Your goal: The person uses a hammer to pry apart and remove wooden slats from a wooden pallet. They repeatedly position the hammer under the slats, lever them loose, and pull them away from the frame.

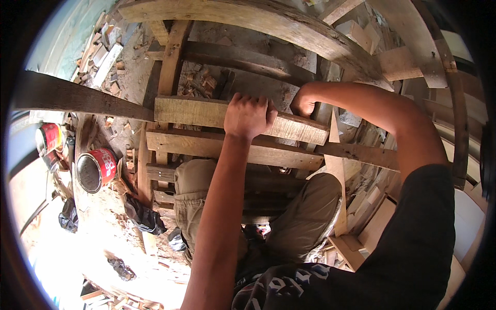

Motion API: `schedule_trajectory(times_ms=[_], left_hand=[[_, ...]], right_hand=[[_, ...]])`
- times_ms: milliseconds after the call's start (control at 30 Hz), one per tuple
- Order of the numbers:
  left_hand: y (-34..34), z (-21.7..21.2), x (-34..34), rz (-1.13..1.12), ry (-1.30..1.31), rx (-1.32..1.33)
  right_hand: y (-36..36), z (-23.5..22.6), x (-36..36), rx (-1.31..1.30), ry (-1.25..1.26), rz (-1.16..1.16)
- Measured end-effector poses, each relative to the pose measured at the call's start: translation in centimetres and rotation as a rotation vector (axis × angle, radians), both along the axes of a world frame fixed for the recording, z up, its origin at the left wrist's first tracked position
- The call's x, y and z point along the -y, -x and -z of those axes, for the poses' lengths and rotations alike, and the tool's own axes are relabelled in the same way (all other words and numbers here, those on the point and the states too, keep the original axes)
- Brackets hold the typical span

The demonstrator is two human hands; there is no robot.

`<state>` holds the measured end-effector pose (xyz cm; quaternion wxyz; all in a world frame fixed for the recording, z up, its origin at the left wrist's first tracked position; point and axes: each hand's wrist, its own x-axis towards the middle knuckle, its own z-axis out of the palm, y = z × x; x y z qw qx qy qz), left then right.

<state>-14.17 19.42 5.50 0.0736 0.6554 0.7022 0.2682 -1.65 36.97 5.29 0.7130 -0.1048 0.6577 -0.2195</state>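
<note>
While we look down over our own knees, our left hand (249, 117) is clamped over the top edge of a pale wooden plank (206, 112), fingers curled over its far side and thumb toward us, so the hand is shut on the wood. That plank lies crosswise on a wooden frame (170, 62) of darker slats, near the frame's middle, with its right end tapering toward our right. Our right hand (304, 105) reaches in from the right, just beyond the plank's right end; the fingers are tucked down behind the board, and we cannot tell whether they grip anything or simply rest there. Just below the plank a second, longer slat (206, 147) runs parallel to it, and our trousered legs (194, 201) show beneath that. A curved beam (248, 18) arches across the frame's far edge. On the floor to the left of the frame stands an open red tin (95, 169), its mouth turned toward us, with a second red can (47, 138) further left. Offcuts of wood (101, 51) lie heaped at the far left corner, and a dark crumpled rag (144, 217) lies beside our left leg.
</note>
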Motion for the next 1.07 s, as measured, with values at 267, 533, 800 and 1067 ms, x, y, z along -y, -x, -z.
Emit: schedule_trajectory(times_ms=[267,533,800,1067], left_hand=[[-0.6,0.0,0.2,0.032,-0.017,0.020],[0.4,0.2,0.3,-0.003,0.052,0.007],[0.1,0.6,0.4,-0.005,-0.023,-0.016],[-0.1,0.1,0.2,0.020,-0.014,-0.029]], right_hand=[[0.4,-1.0,-2.5,0.131,-0.142,-0.008],[2.6,-1.3,0.4,-0.078,-0.179,-0.155],[0.4,0.9,0.0,0.033,0.002,0.002],[1.8,-2.8,-1.4,0.050,-0.191,-0.138]])
